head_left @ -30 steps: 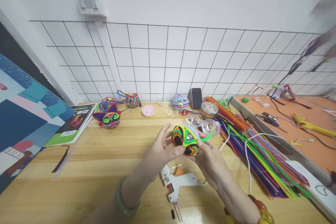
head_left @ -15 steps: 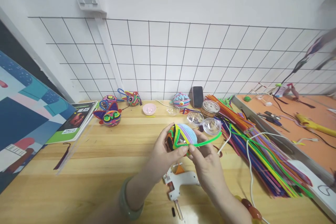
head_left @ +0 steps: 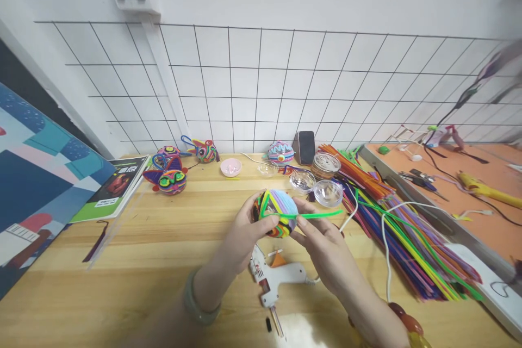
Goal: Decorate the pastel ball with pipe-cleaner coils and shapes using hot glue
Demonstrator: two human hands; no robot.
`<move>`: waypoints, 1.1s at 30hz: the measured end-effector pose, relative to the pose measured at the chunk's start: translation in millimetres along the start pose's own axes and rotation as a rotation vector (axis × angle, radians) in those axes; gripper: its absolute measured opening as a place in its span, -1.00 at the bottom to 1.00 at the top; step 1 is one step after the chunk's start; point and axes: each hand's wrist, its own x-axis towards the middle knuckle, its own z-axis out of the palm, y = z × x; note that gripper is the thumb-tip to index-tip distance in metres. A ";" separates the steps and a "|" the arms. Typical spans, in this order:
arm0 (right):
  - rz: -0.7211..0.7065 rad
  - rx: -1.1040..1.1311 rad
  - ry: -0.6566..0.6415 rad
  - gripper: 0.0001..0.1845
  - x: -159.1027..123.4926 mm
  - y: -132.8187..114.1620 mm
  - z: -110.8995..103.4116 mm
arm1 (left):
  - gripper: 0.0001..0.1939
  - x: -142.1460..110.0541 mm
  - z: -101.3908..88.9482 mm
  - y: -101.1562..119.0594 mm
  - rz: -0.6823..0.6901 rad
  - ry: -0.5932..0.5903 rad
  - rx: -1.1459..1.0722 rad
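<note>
White gridded wall (head_left: 244,84) stands behind ball (head_left: 285,204) and wooden table (head_left: 163,247).

The person at the table wears a smooth, rounded bangle (head_left: 201,299) in a muted grey-green on the left wrist, and a chunky bracelet (head_left: 408,326) of big, glossy reddish-brown and yellow beads by the right, with no sleeve showing on either forearm.

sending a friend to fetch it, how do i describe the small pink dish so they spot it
Find the white wall with black grid lines, then the back of the pale wooden table below it. The small, round pink dish sits right of the striped, blue-looped ornament. Its solid pink sets it apart from the clear plastic bowls farther right.
</note>
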 end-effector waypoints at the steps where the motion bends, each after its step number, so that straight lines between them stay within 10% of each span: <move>1: -0.009 -0.024 0.012 -0.53 0.6 -1.0 -0.7 | -0.42 0.2 -0.1 0.4 -0.021 -0.004 -0.009; 15: -0.325 -0.369 -0.017 -0.87 -1.2 -1.7 -4.7 | -0.43 0.2 -3.5 -0.4 -0.067 -0.030 -0.017; 33: -0.695 -0.921 -0.211 -0.80 -0.5 -5.5 -25.3 | -0.44 2.1 -5.0 -1.9 -0.079 -0.056 0.012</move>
